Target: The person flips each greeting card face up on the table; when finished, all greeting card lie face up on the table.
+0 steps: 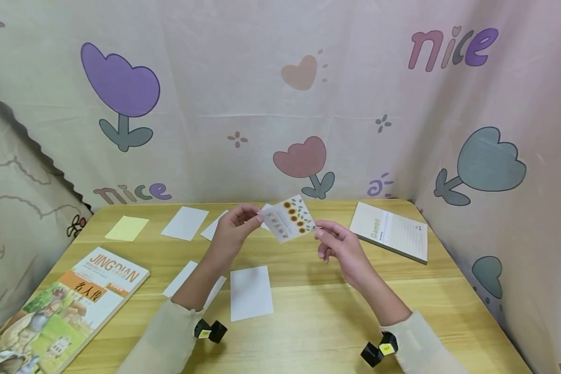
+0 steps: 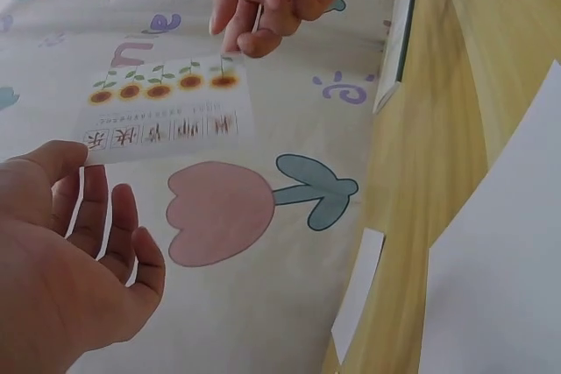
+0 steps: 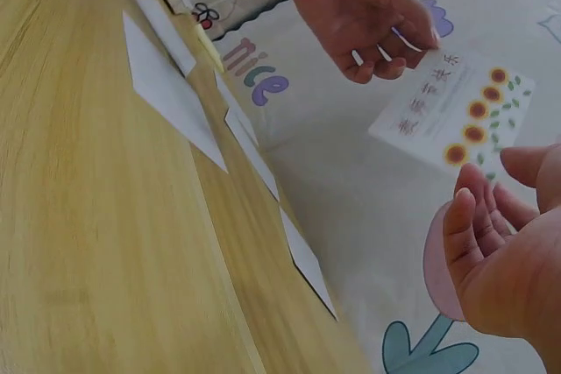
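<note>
A small white card [image 1: 290,218] printed with sunflowers, green leaves and Chinese characters is held tilted above the far part of the table, its printed side toward the head camera. My left hand [image 1: 236,231] pinches its left corner between thumb and fingers. At the lower right corner, my right hand [image 1: 343,249] holds the card by thumb and fingertips, the other fingers loosely curled. From the left wrist view, the same card [image 2: 166,116] spans the space between both hands. Blank white sheets [image 1: 251,293] lie beneath and beside my left forearm.
More white sheets [image 1: 184,223] lie along the back, beside a yellow paper [image 1: 127,228]. A book [image 1: 81,296] with a colourful cover is at the left front. A notebook [image 1: 392,231] marked Gambit is at the back right. A patterned curtain [image 1: 234,67] hangs behind the wooden table [image 1: 308,322].
</note>
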{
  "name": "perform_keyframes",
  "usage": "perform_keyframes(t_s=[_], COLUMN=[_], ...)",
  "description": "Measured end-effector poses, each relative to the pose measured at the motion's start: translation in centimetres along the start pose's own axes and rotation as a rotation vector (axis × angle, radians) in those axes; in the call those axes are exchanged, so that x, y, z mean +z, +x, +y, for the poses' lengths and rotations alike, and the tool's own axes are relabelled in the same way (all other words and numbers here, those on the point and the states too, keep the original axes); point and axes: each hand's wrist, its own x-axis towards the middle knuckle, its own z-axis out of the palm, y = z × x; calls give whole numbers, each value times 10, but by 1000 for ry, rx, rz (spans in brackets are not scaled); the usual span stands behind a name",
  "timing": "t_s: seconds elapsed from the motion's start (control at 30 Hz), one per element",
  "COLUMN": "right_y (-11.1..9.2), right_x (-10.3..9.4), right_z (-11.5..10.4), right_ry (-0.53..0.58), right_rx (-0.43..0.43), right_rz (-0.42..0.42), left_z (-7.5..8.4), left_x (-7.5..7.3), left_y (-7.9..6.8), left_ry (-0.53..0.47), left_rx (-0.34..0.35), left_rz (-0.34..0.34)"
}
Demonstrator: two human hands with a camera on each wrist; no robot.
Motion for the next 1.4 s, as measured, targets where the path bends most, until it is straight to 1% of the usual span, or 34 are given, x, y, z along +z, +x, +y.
perform_keyframes(t_s=[0.13, 0.23, 0.3, 0.37, 0.47, 0.53, 0.6, 0.67, 0.73, 0.8, 0.9, 1.0, 1.1, 1.23, 1.3, 1.4], right_y=[-1, -2, -4, -5, -6, -7, -8, -10, -11, -13, -15, -15, -14, -12, -12, -12], right_x=[0, 0, -2, -3, -3, 0, 4, 8, 12, 14, 15, 16, 15, 11, 9, 5], right_z=[-1, -3, -5, -6, -6, -5, -4, -2, -1, -1, -1, 0, 2, 2, 0, -5], right_ry=[-13, -50, -103, -189, -337, -425, -478, -507, -519, -524, -530, -540, -546, -531, -515, -485], right_rx=[-44, -89, -139, -196, -309, -372, -418, -427, -410, -393, -376, -400, -453, -487, -469, -414], right_rz=[15, 29, 55, 84, 102, 81, 31, -17, -46, -56, -50, -58, -66, -39, -12, 37], left_z=[-1, -1, -1, -2, -4, -5, -6, -6, -5, -4, -2, -2, -2, 0, 3, 4], left_x=[-4, -5, -4, -1, 8, 16, 24, 30, 35, 39, 42, 42, 42, 39, 36, 31], left_y=[3, 4, 3, 1, -2, -5, -6, -7, -7, -7, -5, -5, -6, -8, -9, -11], left_ry=[-49, -54, -31, 41, 200, 302, 352, 364, 351, 338, 327, 328, 323, 308, 307, 315], left_rx=[-46, -61, -63, -54, -36, -13, 2, 12, 17, 14, 7, 2, 13, 41, 46, 43], left_rz=[7, 2, -14, -41, -108, -156, -199, -224, -242, -252, -265, -268, -256, -224, -205, -184])
